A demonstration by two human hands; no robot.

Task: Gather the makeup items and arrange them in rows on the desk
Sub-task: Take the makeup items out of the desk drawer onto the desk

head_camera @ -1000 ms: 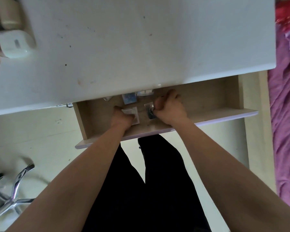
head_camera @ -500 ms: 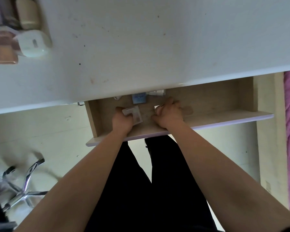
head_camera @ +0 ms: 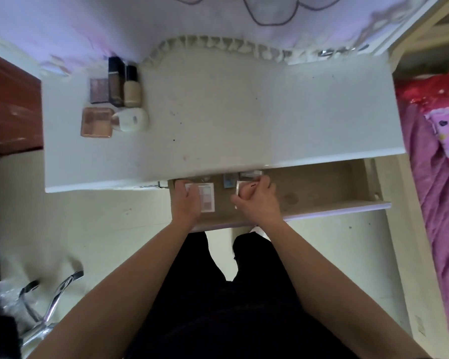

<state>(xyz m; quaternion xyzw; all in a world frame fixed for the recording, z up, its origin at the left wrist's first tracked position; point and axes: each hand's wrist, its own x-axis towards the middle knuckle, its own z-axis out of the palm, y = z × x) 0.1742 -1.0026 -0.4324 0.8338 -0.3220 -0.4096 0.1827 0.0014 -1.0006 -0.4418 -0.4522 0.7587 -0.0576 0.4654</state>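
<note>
Both hands are inside the open wooden drawer (head_camera: 322,193) under the white desk (head_camera: 231,112). My left hand (head_camera: 187,203) grips a pale eyeshadow palette (head_camera: 206,196) by its left side. My right hand (head_camera: 257,200) is closed around a small clear-cased item (head_camera: 237,189). A small blue packet (head_camera: 228,180) and a white tube (head_camera: 250,173) lie at the drawer's back. On the desk's left stand a dark palette (head_camera: 98,90), a dark bottle (head_camera: 115,81), a beige foundation bottle (head_camera: 132,86), a peach palette (head_camera: 96,122) and a white compact (head_camera: 131,120).
A red-brown cabinet (head_camera: 8,104) stands left of the desk. A bed with pink and red bedding (head_camera: 441,156) runs along the right. A chrome chair base (head_camera: 49,307) sits on the floor at lower left. My black-trousered legs are below the drawer.
The view has tilted up, showing the desk's back and the items on its left. My left hand has lifted the pale palette leftward; my right hand has closed on the clear-cased item.
</note>
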